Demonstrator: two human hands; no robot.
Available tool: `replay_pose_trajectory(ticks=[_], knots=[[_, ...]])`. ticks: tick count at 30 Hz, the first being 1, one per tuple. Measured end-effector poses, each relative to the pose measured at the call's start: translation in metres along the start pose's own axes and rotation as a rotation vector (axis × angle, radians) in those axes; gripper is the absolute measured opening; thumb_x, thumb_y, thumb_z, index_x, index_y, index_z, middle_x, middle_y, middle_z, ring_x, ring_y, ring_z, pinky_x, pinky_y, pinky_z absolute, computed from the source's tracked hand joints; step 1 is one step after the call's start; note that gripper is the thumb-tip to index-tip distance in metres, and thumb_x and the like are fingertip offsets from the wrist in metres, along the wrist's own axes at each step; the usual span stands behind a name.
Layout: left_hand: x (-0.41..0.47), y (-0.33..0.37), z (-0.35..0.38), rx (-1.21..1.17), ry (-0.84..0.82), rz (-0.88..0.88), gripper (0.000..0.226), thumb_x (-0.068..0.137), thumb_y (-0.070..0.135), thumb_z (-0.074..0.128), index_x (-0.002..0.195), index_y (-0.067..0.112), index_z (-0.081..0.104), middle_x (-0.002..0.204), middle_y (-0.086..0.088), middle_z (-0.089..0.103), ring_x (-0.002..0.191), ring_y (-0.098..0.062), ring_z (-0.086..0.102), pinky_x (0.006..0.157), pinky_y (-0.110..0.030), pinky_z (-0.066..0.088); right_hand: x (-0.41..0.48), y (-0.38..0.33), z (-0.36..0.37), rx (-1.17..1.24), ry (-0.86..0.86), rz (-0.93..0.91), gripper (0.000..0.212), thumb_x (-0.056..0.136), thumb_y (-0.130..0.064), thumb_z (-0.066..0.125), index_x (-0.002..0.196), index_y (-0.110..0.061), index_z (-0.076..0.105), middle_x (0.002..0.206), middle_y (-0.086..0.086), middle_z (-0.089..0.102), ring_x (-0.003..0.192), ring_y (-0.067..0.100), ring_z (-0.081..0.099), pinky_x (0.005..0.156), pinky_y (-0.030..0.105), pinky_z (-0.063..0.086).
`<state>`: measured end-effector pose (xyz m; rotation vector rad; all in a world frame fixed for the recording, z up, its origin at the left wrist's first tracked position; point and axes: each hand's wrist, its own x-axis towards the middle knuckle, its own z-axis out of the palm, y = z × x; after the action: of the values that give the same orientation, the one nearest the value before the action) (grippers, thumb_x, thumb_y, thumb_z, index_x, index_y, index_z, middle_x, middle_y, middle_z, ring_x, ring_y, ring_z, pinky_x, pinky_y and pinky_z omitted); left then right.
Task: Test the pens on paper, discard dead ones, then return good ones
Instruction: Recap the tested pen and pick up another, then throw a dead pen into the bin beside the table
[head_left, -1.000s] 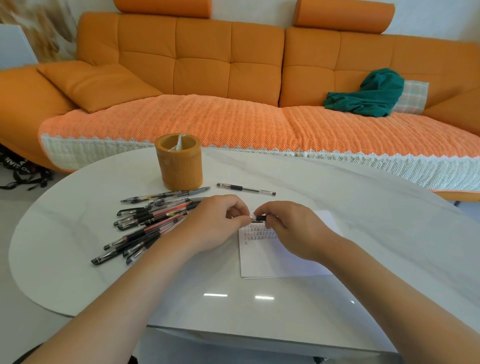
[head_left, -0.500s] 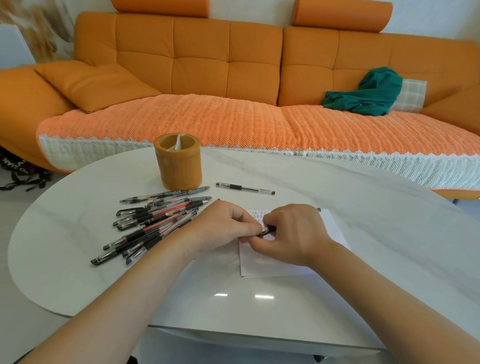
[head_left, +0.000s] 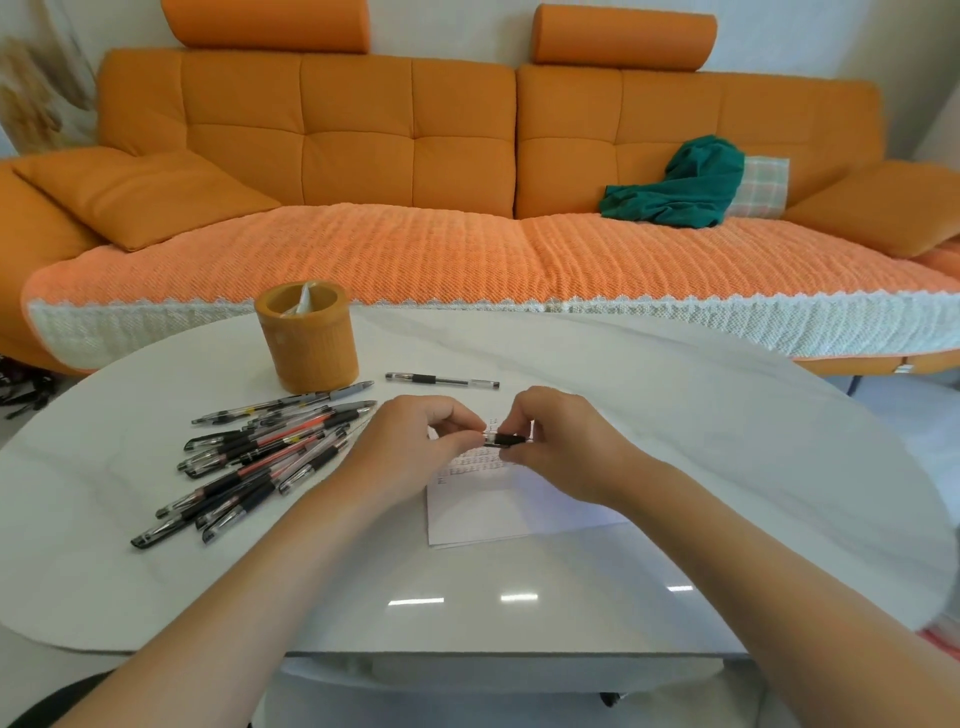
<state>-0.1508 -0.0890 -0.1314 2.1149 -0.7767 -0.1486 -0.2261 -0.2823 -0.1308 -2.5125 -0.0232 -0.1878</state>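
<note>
Both hands hold one pen (head_left: 503, 440) level above the white paper (head_left: 498, 512), which bears rows of small red scribbles. My left hand (head_left: 415, 447) pinches the pen's left end, and my right hand (head_left: 563, 447) grips the black part; most of the pen is hidden by the fingers. A pile of several black and red pens (head_left: 254, 457) lies to the left on the white table (head_left: 727, 467). One single pen (head_left: 441, 381) lies apart, just beyond my hands. The orange pen holder (head_left: 306, 338) stands at the back left.
The holder has a bit of crumpled plastic inside. An orange sofa (head_left: 395, 156) runs behind the table, with a green cloth (head_left: 680, 187) and a checked cushion on its right part. The table's near edge lies below my forearms.
My hands lifted off the paper and drew slightly apart, bringing the pen level between them. The view tilted up a little.
</note>
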Motion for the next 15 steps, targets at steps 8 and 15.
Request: replay_pose_trajectory(ticks=[8, 15], knots=[[0.005, 0.040, 0.060, 0.065, -0.178, 0.062, 0.018, 0.098, 0.027, 0.057, 0.093, 0.032, 0.074, 0.095, 0.019, 0.070, 0.091, 0.002, 0.059, 0.076, -0.021, 0.042, -0.057, 0.032, -0.048, -0.279, 0.002, 0.052, 0.015, 0.092, -0.036, 0.066, 0.105, -0.033, 0.072, 0.099, -0.014, 0.064, 0.083, 0.006, 0.052, 0.075, 0.027, 0.046], [0.030, 0.111, 0.146, 0.095, -0.225, 0.218, 0.025, 0.099, 0.032, 0.058, 0.122, 0.030, 0.067, 0.112, 0.015, 0.061, 0.105, -0.004, 0.053, 0.092, -0.027, 0.042, -0.126, 0.098, -0.101, -0.198, 0.181, 0.224, 0.013, 0.095, -0.028, 0.063, 0.104, -0.024, 0.070, 0.086, -0.010, 0.049, 0.075, 0.004, 0.049, 0.072, 0.025, 0.036]])
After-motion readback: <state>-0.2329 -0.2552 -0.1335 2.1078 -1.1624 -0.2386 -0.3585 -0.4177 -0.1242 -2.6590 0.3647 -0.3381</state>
